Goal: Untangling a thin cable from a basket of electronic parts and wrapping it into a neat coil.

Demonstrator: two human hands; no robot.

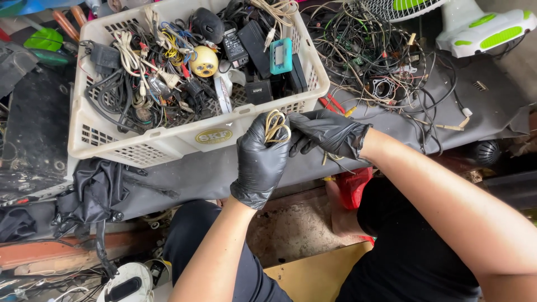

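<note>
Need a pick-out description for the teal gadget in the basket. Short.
Start at the white plastic basket full of cables, above the two black-gloved hands. Look to its right end, among the black power adapters. The teal gadget is a small rounded rectangle with a pale grey screen, the only teal thing in there.

- both gloved hands, left hand (260, 159) and right hand (327, 133), pinching a beige cable coil (276, 124)
- white basket (168, 140) stuffed with chargers just behind

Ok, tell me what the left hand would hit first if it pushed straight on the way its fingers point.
Likely the near wall of the white basket, just beyond the left hand and the beige cable coil it holds; depth is uncertain.
</note>
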